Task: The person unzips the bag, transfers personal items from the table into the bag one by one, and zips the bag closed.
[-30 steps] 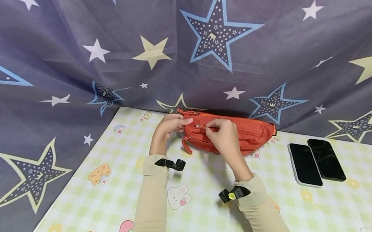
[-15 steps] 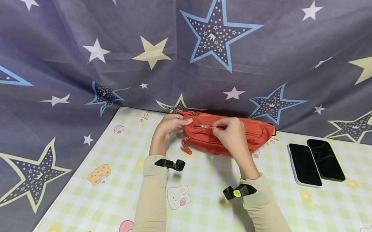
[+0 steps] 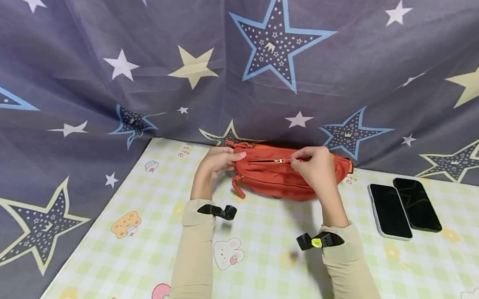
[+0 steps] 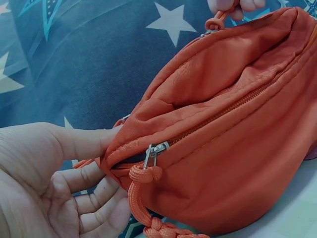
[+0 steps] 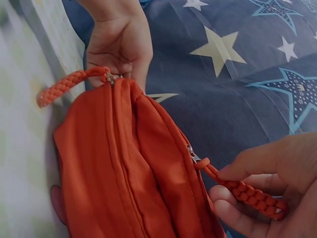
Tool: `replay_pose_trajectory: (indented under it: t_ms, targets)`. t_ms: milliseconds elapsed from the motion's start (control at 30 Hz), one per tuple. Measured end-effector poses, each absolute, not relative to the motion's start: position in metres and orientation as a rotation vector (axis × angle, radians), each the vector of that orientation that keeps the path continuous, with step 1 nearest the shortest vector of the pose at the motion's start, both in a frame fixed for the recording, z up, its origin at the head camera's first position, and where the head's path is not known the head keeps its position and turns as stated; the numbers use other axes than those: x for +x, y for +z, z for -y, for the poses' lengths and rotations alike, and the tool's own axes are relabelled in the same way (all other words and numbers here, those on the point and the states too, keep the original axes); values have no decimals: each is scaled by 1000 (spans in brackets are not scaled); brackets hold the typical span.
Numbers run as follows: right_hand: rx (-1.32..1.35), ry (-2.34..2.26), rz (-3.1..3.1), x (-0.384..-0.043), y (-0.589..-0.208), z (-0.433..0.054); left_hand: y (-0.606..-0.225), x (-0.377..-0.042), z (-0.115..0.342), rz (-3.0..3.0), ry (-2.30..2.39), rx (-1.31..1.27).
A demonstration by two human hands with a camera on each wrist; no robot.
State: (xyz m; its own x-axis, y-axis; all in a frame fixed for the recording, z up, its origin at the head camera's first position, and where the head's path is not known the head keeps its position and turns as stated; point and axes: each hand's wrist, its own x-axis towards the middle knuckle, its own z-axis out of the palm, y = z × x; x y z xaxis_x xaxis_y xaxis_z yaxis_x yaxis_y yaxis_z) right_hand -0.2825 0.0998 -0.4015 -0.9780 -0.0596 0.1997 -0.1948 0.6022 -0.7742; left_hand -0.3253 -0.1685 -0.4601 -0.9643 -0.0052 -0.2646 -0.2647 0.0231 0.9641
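Note:
A red-orange waist bag (image 3: 277, 183) lies against the curtain at the table's back. My left hand (image 3: 217, 161) grips its left end, thumb on the near side and fingers curled behind, as the left wrist view shows. With thumb and fingers, my right hand (image 3: 320, 171) pinches the braided zipper pull (image 5: 257, 199) of the upper front zipper. That zipper's metal slider (image 3: 279, 161) is midway along the bag, and a dark gap shows to its left. Another braided pull (image 4: 141, 201) dangles from a lower zipper near my left fingers.
Two smartphones (image 3: 391, 212) lie side by side, partly overlapping, on the table's right, screens dark. A checked, cartoon-printed cloth (image 3: 260, 280) covers the table. Behind the bag hangs a dark star-patterned curtain (image 3: 244, 105).
My right hand has moved right along the bag, drawing the zipper pull and slider with it. The dark opening behind the slider has lengthened. My left hand keeps its grip on the end.

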Motion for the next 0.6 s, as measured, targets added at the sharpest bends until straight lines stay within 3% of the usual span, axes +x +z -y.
replay_pose_trajectory:
  t_ms: [600]
  targets:
    - [140,1345,2713,-286,-397,-119,-462,-326,170,-2093,2056,-278]
